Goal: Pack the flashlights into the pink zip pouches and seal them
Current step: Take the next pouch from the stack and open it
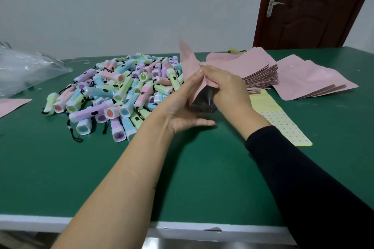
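Observation:
Both hands hold one pink zip pouch (188,60) up above the green table (202,178), its dark open mouth facing me. My left hand (182,107) grips its left side with thumb and fingers. My right hand (226,87) pinches its right side near the mouth. A big heap of pastel flashlights (121,91) with black wrist cords lies to the left of the pouch. A thick stack of empty pink pouches (261,74) sits just right of my hands. I cannot tell whether a flashlight is inside the held pouch.
More pink pouches (315,80) lie fanned at the far right. A yellow sticker sheet (279,119) lies under my right forearm. A clear plastic bag (26,66) sits at the far left, with a pink pouch corner (12,105) below it. A brown door (315,6) stands behind.

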